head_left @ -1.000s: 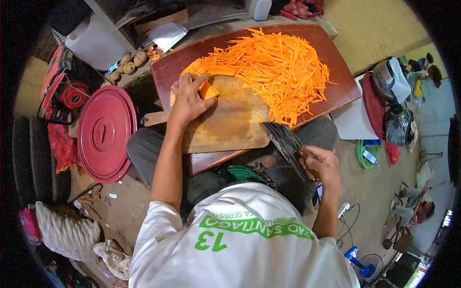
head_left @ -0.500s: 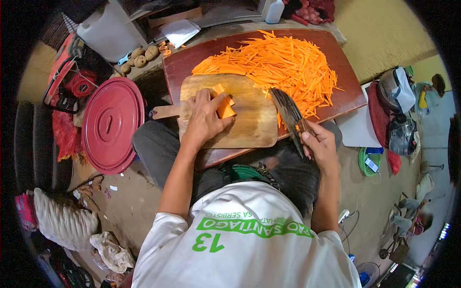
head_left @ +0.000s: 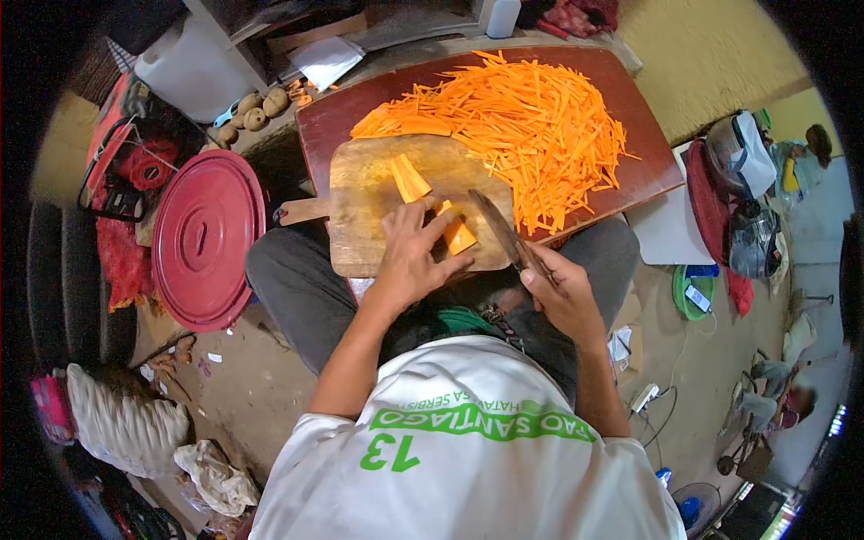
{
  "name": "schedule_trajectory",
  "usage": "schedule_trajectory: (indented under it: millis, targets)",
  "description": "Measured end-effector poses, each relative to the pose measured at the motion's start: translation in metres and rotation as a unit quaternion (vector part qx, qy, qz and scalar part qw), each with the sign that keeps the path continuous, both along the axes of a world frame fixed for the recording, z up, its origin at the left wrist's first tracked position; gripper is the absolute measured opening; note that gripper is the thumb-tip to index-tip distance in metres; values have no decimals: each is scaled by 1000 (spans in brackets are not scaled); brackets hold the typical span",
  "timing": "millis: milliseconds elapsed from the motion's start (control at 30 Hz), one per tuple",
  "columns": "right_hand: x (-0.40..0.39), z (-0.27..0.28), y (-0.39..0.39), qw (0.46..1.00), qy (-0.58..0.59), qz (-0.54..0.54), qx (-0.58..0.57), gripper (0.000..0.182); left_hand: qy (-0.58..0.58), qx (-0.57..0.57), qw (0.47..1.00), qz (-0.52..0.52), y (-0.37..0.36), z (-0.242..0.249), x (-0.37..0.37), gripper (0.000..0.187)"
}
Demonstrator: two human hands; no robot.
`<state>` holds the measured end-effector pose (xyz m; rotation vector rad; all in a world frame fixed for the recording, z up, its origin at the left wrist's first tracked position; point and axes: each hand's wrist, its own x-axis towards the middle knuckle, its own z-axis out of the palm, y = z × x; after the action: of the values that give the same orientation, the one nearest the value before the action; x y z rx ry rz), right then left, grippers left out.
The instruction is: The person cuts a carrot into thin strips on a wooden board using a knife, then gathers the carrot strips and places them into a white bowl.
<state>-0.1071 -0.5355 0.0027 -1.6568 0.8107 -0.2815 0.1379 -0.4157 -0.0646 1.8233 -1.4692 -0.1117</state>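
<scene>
A wooden cutting board (head_left: 360,243) with a handle on its left side lies across my lap and the table's front edge. My left hand (head_left: 415,247) is low on the board, its thumb and fingers around a cut block of carrot (head_left: 459,236). Another carrot piece (head_left: 410,178) lies loose just above my fingers. In my right hand (head_left: 565,292) is a knife (head_left: 496,222), gripped by its handle. Its dark blade points up and left over the board's right part, apart from the block. Behind the board spreads a big heap of carrot strips (head_left: 549,126).
The reddish-brown table (head_left: 324,121) bears the heap. A red round lid (head_left: 202,238) stands at the left, near several potatoes (head_left: 255,119). On the right are a green basin (head_left: 693,306) with a phone (head_left: 698,297) and a metal pot (head_left: 727,153).
My left hand has moved right and down with one carrot block, leaving another piece on the board. The knife has swung left from the board's right edge to over it.
</scene>
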Motion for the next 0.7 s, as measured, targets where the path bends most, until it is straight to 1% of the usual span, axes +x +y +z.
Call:
schedule_trajectory:
  millis: [100, 133, 200, 300, 367, 433, 533, 600, 700]
  targets:
    - [1, 2, 4, 999, 42, 3, -18, 45, 5, 21, 999, -40, 2, -8, 13, 56]
    - [1, 4, 6, 998, 62, 5, -21, 45, 6, 18, 999, -37, 1, -7, 13, 53]
    - [2, 4, 8, 998, 48, -11, -42, 45, 10, 13, 999, -32, 0, -5, 8, 47]
    - [2, 2, 4, 997, 44, -10, -66, 46, 8, -13, 999, -44, -8, -9, 2, 45]
    - [3, 2, 2, 993, 49, 13, -110, 47, 2, -8, 999, -45, -11, -9, 1, 45]
    - [6, 5, -2, 979, 58, 49, -187, 49, -2, -9, 999, -46, -16, -7, 3, 45]
    - [15, 20, 2, 985, 54, 70, -151, 47, -3, -12, 999, -52, -17, -7, 2, 46]
    - [19, 23, 5, 979, 50, 85, -179, 49, -7, -26, 998, -65, -21, -9, 0, 47]
    - [16, 20, 6, 968, 56, 109, -220, 53, 23, -6, 997, -73, -22, -6, -1, 38]
